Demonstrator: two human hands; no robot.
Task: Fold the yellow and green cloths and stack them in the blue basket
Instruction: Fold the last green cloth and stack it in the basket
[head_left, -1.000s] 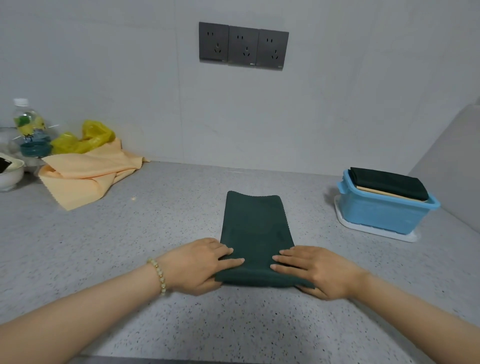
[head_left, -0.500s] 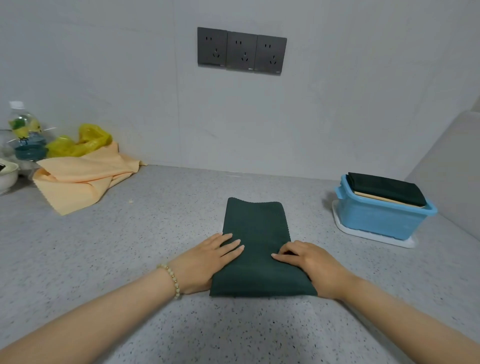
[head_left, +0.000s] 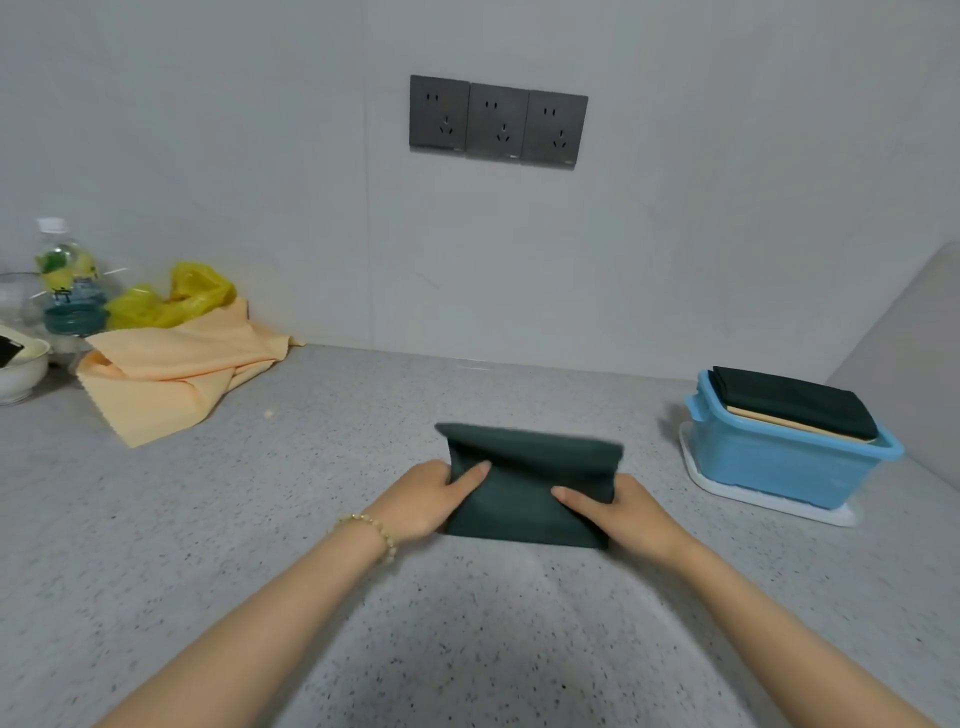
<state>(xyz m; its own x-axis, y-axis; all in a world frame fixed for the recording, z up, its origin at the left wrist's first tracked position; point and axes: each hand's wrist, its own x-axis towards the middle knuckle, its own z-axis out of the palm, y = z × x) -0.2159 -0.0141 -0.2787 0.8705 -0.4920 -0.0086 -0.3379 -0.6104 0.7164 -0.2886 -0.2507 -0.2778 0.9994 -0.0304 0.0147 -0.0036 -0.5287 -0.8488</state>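
While left hand (head_left: 423, 501) and right hand (head_left: 618, 514) grip the green cloth (head_left: 530, 488) on the tabletop (head_left: 260, 519), a yellow cloth (head_left: 171, 379) lies far left by a bag (head_left: 171, 301), bottle (head_left: 67, 280) and bowl (head_left: 18, 369); the basket (head_left: 779, 467), right, holds folded cloths (head_left: 789, 402). Sockets (head_left: 497, 122) dot the grey wall (head_left: 675, 208).

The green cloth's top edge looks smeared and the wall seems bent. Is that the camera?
Head view: the green cloth, gripped by the left hand and right hand, is motion-blurred along its upper edge, while the wall sockets and blue basket are sharp; head view: the wide-angle lens skews the wall lines, and soft light casts a faint shadow on the counter.
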